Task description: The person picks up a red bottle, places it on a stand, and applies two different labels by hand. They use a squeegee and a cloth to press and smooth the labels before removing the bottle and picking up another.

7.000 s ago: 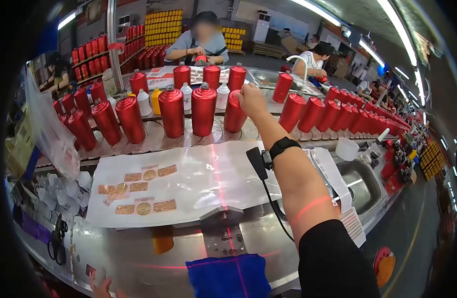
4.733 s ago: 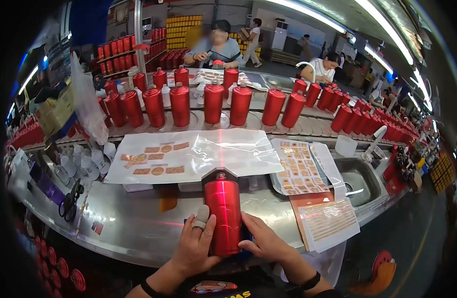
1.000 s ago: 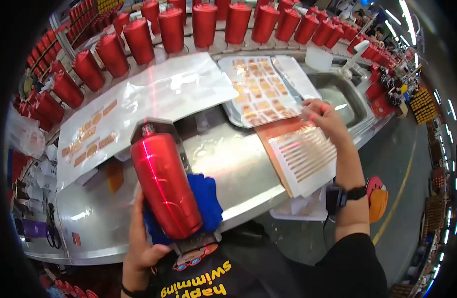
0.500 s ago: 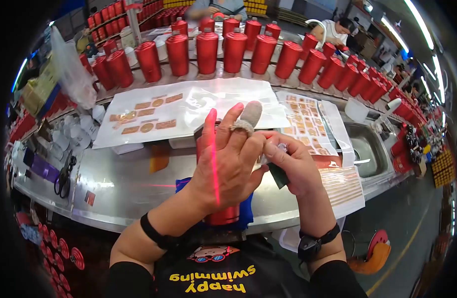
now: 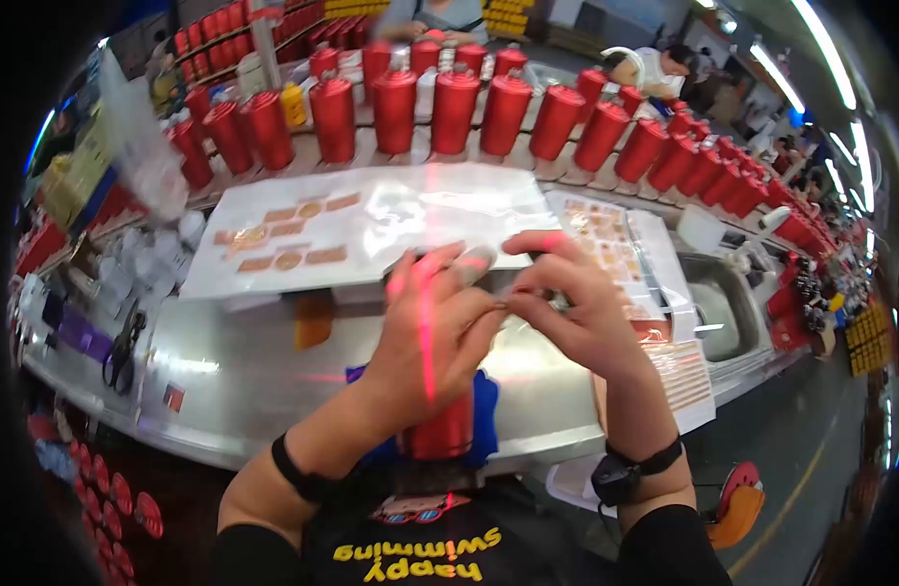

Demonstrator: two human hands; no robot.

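A red bottle [image 5: 439, 430] lies on a blue cloth [image 5: 484, 415] at the front edge of the bench, its upper part hidden under my left hand [image 5: 420, 337]. That hand is bent over the bottle, with thumb and forefinger drawn together on its right side. A greyish cover [image 5: 477, 261] wraps one of its fingertips. Close against it, my right hand [image 5: 581, 313] pinches thumb and finger together, forefinger raised. Whatever is between the fingertips is too small to make out. Beyond both hands is a white sheet [image 5: 361, 215] with gold-brown labels.
Behind the sheet runs a curved row of red bottles [image 5: 395, 112]. A second label sheet [image 5: 606, 244] and a sink [image 5: 718, 303] are at right. Scissors [image 5: 125, 347] and clear plastic cups [image 5: 146, 259] lie at left. A co-worker [image 5: 435, 21] sits across.
My hands have come lower, and my right forefinger has lifted away. The dark green piece and crumpled bit by my right hand no longer show. The back row of bottles has shifted left.
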